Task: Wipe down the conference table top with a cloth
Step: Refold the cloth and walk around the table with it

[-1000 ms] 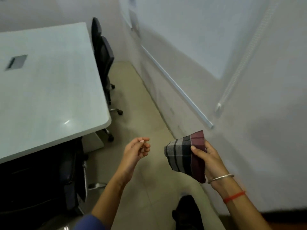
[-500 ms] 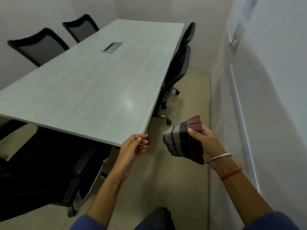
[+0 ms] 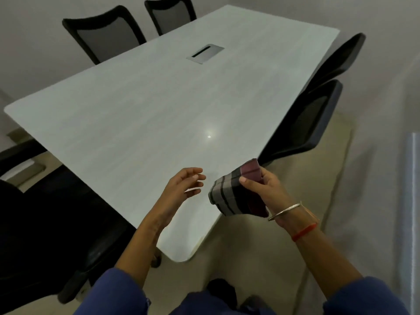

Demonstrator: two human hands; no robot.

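Observation:
A long pale grey conference table (image 3: 141,114) fills the middle of the head view, its near rounded corner just in front of me. My right hand (image 3: 266,189) grips a folded plaid cloth (image 3: 229,196), maroon and grey with dark stripes, held in the air over the table's near right edge. My left hand (image 3: 181,187) hovers above the near part of the tabletop, a little left of the cloth, fingers relaxed and holding nothing.
A metal cable hatch (image 3: 204,53) is set into the far part of the tabletop. Black office chairs stand along the right side (image 3: 316,119), at the far left (image 3: 106,35) and at the near left (image 3: 45,223). A wall runs along the right.
The view has swung left and closer, so the table now lies under both hands. My left hand's fingers have loosened from a curl. The cloth stays gripped in my right hand.

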